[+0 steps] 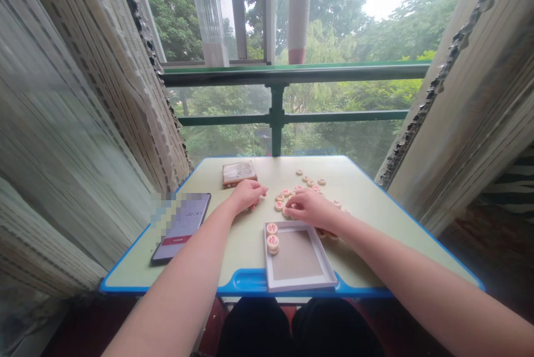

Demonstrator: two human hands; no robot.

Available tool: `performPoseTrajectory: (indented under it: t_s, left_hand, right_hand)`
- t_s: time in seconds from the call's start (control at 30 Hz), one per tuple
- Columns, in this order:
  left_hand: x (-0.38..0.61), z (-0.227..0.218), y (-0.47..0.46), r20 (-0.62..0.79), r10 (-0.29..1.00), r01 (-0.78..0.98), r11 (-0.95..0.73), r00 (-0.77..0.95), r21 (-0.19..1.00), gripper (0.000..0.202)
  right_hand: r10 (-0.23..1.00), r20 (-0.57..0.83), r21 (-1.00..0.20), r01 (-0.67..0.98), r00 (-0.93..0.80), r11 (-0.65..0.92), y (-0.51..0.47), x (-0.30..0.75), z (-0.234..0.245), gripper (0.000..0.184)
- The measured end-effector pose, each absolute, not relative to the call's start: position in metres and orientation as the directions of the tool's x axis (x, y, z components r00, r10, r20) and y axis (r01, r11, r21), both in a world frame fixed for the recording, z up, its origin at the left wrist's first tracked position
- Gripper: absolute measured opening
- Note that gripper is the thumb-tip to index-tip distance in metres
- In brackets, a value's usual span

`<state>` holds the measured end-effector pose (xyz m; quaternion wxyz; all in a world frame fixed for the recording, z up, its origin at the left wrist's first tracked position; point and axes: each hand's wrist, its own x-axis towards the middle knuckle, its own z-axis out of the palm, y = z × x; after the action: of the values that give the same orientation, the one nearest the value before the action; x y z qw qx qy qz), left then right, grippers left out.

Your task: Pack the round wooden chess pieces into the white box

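Round chess pieces spread on the bench beyond a shallow tray
Past the tray's far edge, the right hand has its fingers down at a piece, grasp unclear; past its far left corner, the left hand's fingers are bent, whether holding anything I cannot tell. Red-marked pieces sit inside that corner.

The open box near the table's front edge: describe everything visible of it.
The box is shallow and open-topped, with whitish walls and a grayish-brown floor; it looks like cardboard. It lies open side up on the pale tabletop, its near end over the blue edging. Red-marked discs sit along its left wall toward the far corner, some stacked. Most of its floor shows. The right hand is by its far edge.
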<state>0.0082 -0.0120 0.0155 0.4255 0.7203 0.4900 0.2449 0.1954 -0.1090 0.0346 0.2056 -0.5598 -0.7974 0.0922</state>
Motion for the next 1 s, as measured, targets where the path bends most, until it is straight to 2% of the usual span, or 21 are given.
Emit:
performPoseTrajectory:
  t_s: [0.17,0.43,0.5,0.7,1.0]
  left_hand:
    - [0.008,0.016,-0.012,-0.059,0.916,0.503,-0.163,0.396,0.849,0.027]
    - [0.007,0.015,-0.012,-0.083,0.918,0.510,-0.139,0.388,0.849,0.030]
    - [0.007,0.015,-0.011,-0.077,0.917,0.504,-0.145,0.393,0.852,0.030]
    - [0.007,0.013,-0.011,-0.060,0.918,0.507,-0.161,0.392,0.847,0.029]
    - [0.007,0.012,-0.011,-0.071,0.917,0.501,-0.149,0.393,0.852,0.027]
  right_hand:
    - [0.950,0.193,-0.419,0.855,-0.246,0.307,-0.108,0.194,0.035,0.019]
    - [0.950,0.265,-0.490,0.825,-0.164,0.280,-0.112,0.198,0.039,0.019]
    - [0.938,0.267,-0.505,0.797,-0.221,0.332,-0.119,0.198,0.046,0.020]
    - [0.778,0.146,-0.432,0.668,-0.611,0.606,-0.139,0.194,0.054,0.013]
    - [0.763,0.150,-0.344,0.690,-0.629,0.637,-0.144,0.197,0.059,0.022]
